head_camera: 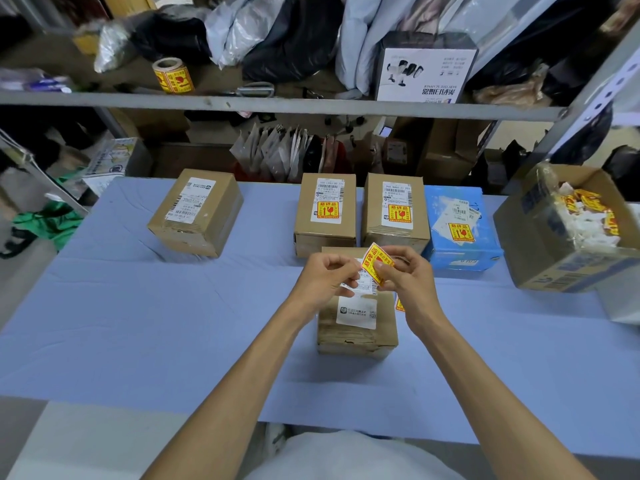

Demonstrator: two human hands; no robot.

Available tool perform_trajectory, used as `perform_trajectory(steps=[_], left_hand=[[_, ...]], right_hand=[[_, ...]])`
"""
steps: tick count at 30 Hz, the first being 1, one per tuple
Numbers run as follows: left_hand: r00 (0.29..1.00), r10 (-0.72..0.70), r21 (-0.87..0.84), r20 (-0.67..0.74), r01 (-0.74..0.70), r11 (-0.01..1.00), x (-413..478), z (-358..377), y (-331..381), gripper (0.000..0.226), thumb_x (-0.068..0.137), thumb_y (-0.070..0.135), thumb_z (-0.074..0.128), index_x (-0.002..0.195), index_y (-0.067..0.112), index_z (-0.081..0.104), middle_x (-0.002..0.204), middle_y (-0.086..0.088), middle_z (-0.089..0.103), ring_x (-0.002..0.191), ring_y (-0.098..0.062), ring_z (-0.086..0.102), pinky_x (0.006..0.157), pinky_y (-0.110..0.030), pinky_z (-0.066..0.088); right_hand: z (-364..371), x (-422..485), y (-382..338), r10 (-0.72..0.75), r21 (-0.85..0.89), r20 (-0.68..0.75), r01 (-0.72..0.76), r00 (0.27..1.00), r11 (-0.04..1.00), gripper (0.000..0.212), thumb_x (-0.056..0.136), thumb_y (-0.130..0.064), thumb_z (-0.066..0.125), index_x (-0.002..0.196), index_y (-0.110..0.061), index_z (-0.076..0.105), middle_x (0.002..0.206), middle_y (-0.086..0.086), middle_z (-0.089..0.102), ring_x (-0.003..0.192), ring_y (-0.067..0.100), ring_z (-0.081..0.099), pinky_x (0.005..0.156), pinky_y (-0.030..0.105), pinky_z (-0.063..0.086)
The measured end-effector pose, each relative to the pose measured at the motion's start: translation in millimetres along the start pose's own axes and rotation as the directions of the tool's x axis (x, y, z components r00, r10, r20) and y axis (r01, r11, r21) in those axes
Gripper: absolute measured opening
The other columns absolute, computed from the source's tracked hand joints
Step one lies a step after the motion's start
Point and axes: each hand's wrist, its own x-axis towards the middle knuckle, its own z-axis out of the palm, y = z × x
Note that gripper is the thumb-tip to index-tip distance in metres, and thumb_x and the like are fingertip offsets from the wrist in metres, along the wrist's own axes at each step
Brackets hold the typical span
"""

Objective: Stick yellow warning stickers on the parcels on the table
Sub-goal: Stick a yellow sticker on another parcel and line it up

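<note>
Right hand point(405, 271) is pinching the yellow sticker point(375, 261). Left hand point(325, 275) is pinching at its left edge. Both are hovering over the centre parcel point(356, 327) on the blue table point(138, 323). From there, two stickered brown parcels point(325, 216) are sitting at 12 o'clock, the stickered blue parcel point(460, 233) at 1, and the bare brown parcel point(197, 213) at 10.

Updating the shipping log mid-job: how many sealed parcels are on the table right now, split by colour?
Brown parcels: 4
Blue parcel: 1
Total: 5
The open carton of sticker scraps at the right is not counted.
</note>
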Motion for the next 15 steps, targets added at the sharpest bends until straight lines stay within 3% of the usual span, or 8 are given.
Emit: perform_trajectory(steps=[3, 5, 7, 11, 15], left_hand=[[1.0, 0.011, -0.018, 0.004, -0.011, 1.0, -1, 1, -2, 0.01, 0.089, 0.016, 0.065, 0.081, 0.012, 0.071, 0.062, 0.006, 0.066, 0.058, -0.005, 0.061, 0.054, -0.019, 0.052], [1.0, 0.019, -0.017, 0.002, -0.019, 1.0, -1, 2, -3, 0.008, 0.089, 0.015, 0.065, 0.082, 0.014, 0.071, 0.063, 0.007, 0.067, 0.058, -0.005, 0.061, 0.056, -0.02, 0.054], [1.0, 0.026, -0.016, 0.013, -0.026, 1.0, -2, 3, -2, 0.009, 0.089, 0.013, 0.065, 0.082, 0.013, 0.071, 0.066, 0.004, 0.067, 0.059, -0.006, 0.061, 0.058, -0.021, 0.054], [1.0, 0.024, -0.042, 0.02, -0.023, 0.999, -2, 5, -2, 0.007, 0.089, 0.01, 0.064, 0.085, 0.007, 0.069, 0.069, -0.003, 0.065, 0.056, -0.01, 0.058, 0.061, -0.024, 0.055], [0.999, 0.035, -0.039, 0.029, -0.033, 0.999, -1, 4, -3, 0.008, 0.09, 0.012, 0.063, 0.087, 0.007, 0.069, 0.072, -0.004, 0.066, 0.057, -0.009, 0.059, 0.063, -0.022, 0.055]], right_hand=[[0, -3, 7, -0.039, -0.177, -0.031, 0.033, 0.999, 0.984, 0.028, 0.081, -0.018, 0.074, 0.107, -0.023, 0.062, 0.101, -0.005, 0.064, 0.09, 0.01, 0.061, 0.068, 0.024, 0.053], [1, -5, 9, -0.128, -0.284, -0.01, 0.12, 0.992, 0.951, 0.02, 0.081, -0.023, 0.074, 0.1, -0.026, 0.067, 0.1, -0.009, 0.065, 0.091, 0.006, 0.059, 0.071, 0.021, 0.048], [2, -7, 7, -0.145, -0.228, 0.08, 0.16, 0.986, 0.961, 0.006, 0.084, -0.018, 0.07, 0.087, -0.023, 0.072, 0.086, -0.005, 0.071, 0.08, 0.01, 0.065, 0.066, 0.02, 0.049], [4, -9, 5, -0.117, -0.09, 0.144, 0.131, 0.983, 0.987, 0.018, 0.091, -0.01, 0.059, 0.081, -0.013, 0.074, 0.074, 0.006, 0.072, 0.069, 0.019, 0.068, 0.059, 0.026, 0.053], [5, -11, 4, -0.123, -0.065, 0.153, 0.134, 0.981, 0.989, 0.019, 0.091, -0.015, 0.062, 0.078, -0.02, 0.075, 0.073, 0.003, 0.072, 0.065, 0.015, 0.067, 0.058, 0.023, 0.054]])
